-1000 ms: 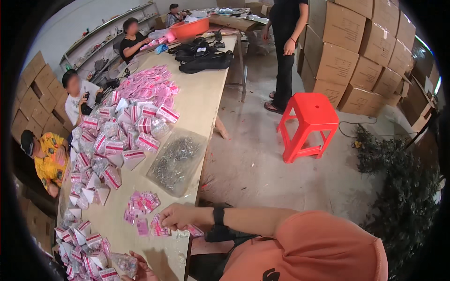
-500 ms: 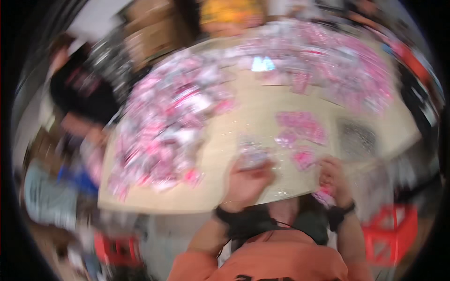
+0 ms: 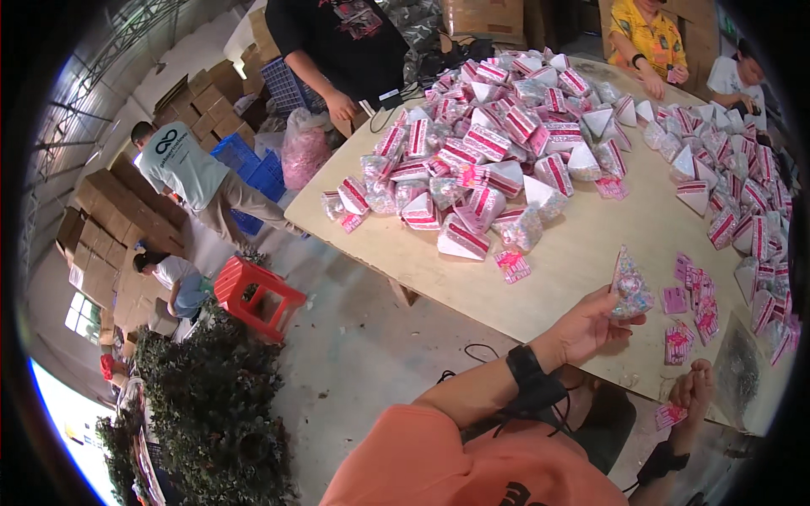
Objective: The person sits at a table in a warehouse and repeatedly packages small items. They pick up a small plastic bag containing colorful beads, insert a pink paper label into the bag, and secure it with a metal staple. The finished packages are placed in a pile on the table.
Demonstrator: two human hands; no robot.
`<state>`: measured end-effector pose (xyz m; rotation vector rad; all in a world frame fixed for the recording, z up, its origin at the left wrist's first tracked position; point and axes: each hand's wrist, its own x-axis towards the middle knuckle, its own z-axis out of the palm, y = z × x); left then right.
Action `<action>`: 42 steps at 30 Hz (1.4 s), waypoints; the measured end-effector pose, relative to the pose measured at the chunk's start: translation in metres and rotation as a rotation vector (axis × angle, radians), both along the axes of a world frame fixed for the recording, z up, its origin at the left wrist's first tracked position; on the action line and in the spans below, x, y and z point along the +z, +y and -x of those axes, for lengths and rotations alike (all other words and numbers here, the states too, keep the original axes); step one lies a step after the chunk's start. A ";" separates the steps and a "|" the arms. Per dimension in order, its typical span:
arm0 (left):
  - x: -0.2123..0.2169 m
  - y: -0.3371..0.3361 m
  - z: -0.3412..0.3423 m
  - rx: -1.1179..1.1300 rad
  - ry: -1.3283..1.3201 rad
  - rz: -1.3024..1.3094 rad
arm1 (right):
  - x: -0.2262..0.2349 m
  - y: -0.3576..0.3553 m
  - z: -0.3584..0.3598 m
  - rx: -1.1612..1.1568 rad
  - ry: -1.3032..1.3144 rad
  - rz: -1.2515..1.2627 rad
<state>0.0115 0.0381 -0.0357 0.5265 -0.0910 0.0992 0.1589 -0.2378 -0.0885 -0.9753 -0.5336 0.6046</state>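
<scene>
— Where was the clear triangular packet (image 3: pixel 629 288) relative to the left hand (image 3: pixel 588 325)?

— At the hand's one o'clock, pinched in its grip: fingertips clamped on the lower edge, the point standing up over the counter (image 3: pixel 582 244).

— And the right hand (image 3: pixel 693 390)?

— Low at the counter's near edge, at about four o'clock from the left hand. Its grip was curled together, just above a small pink card (image 3: pixel 671 415); I could not tell whether it held that card.

— What was hard to make out?

— The beads inside the packet blurred together. The loose pink cards (image 3: pixel 693 305) lay at three o'clock from it, partly overlapping. The big heap of packets (image 3: pixel 498 152) sat at eleven o'clock, and the far pile ran off under the dark rim.
</scene>
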 end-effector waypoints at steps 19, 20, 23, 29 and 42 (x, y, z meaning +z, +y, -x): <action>0.019 -0.004 0.011 0.317 0.107 -0.273 | 0.056 0.033 0.039 -0.253 0.165 0.261; 0.026 -0.007 0.012 0.328 0.122 -0.311 | 0.068 0.036 0.048 -0.250 0.137 0.284; 0.026 -0.013 0.009 0.308 0.148 -0.325 | 0.101 0.056 0.076 -0.272 -0.017 0.437; 0.030 -0.023 0.007 0.354 0.137 -0.416 | 0.144 0.089 0.101 -0.246 -0.608 0.470; 0.041 -0.033 0.011 0.379 0.067 -0.494 | 0.148 0.096 0.103 -0.283 -0.919 0.448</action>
